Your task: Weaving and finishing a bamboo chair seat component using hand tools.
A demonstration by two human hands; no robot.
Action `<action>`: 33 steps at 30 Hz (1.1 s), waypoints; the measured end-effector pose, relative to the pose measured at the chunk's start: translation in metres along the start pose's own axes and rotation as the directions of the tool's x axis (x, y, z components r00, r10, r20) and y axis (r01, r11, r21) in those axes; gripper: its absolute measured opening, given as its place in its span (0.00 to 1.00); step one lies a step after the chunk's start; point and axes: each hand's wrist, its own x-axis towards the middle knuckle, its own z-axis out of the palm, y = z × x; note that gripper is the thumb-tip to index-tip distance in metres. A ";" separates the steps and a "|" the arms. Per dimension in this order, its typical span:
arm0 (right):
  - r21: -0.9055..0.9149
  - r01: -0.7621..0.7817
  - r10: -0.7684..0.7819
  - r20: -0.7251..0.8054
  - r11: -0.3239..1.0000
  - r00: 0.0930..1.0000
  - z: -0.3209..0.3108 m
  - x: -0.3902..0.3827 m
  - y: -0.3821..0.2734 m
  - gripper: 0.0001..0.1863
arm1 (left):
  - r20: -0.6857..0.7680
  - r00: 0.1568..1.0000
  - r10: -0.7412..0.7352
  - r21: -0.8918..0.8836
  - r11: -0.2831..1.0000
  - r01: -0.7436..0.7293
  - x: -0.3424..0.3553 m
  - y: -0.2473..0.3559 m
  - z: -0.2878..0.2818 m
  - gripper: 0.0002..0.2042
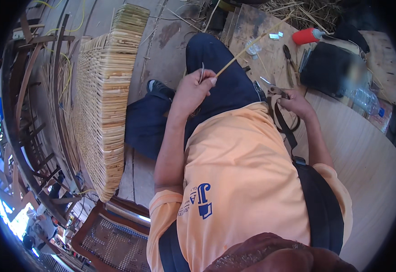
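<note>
My left hand (194, 94) is closed in a pinch on a thin yellowish cane strip (248, 47), which slants up and to the right across my dark trouser leg. A narrow curved piece stands up by its fingers; I cannot tell if it is the strip's other end or metal. Beside my right hip, my right hand (295, 103) is closed on a hand tool (277, 91) with a bright pointed metal tip and a brownish body. Its exact kind is partly hidden by the fingers. A dark strap hangs just below that hand.
A large woven rattan panel (105, 90) stands at the left, near wooden frames (26, 113). Right of me are pliers (290, 64), a red squeeze bottle (306, 36), a black bag (329, 68) and a clear plastic bottle (365, 101). Below lies a cane-mesh chair (112, 242).
</note>
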 end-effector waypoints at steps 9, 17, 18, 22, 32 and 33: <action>0.373 0.147 -0.191 0.085 0.916 0.978 0.025 0.012 -0.018 0.28 | -0.118 0.989 0.085 -0.092 0.991 -0.096 0.007 0.035 0.009 0.07; -0.414 -0.254 0.067 -0.414 0.874 0.908 0.055 0.025 0.018 0.30 | -0.100 0.994 0.035 -0.066 0.997 -0.042 0.006 0.012 0.027 0.07; -0.434 -0.228 0.024 -0.428 0.871 0.904 0.055 0.024 0.013 0.30 | -0.085 0.996 0.037 -0.072 0.996 -0.043 0.004 0.009 0.027 0.06; -0.282 0.129 -0.273 -0.562 0.951 0.781 0.043 0.053 0.004 0.24 | -0.085 0.995 0.059 0.004 0.998 -0.059 0.002 0.006 0.031 0.08; 0.160 0.862 -0.279 -0.904 0.481 0.324 -0.145 0.164 -0.148 0.13 | -0.045 0.998 0.041 0.030 0.999 -0.040 0.001 -0.019 0.044 0.07; 0.185 0.842 -0.256 -0.901 0.507 0.351 -0.156 0.167 -0.155 0.13 | -0.051 0.998 0.035 0.027 0.999 -0.034 -0.002 -0.020 0.044 0.07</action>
